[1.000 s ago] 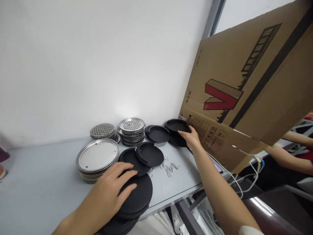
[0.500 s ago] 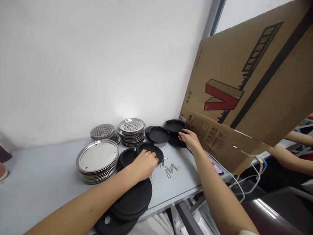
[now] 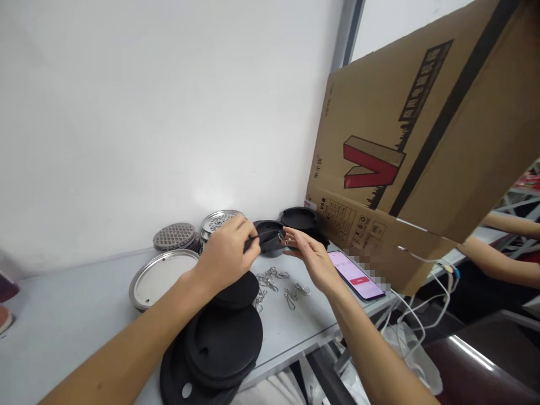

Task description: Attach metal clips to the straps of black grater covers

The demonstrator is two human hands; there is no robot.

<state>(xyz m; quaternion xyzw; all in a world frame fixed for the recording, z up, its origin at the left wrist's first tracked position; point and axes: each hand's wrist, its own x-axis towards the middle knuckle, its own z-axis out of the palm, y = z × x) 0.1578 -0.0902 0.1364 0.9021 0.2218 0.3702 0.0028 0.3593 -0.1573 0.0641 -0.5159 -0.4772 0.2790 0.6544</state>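
My left hand pinches a thin black disc that is tilted nearly edge-on, raised over the table. Facing it, my right hand has a small wire snap hook at its fingertips, by the disc's right end. Whether the hook goes through the disc cannot be made out. Below my hands lie loose metal snap hooks in small heaps. Stacked black discs, some with a hole, are under my left forearm. Plain metal discs lie left of it, partly covered by the arm.
Perforated metal discs and more black discs stand along the wall. A large cardboard box leans at the right, with a phone and white cables before it. Another person's arm shows at the far right.
My left hand has lifted a black disc off the table and tilted it. My right hand has come left and down to meet it, now with a snap hook. The view has shifted slightly.
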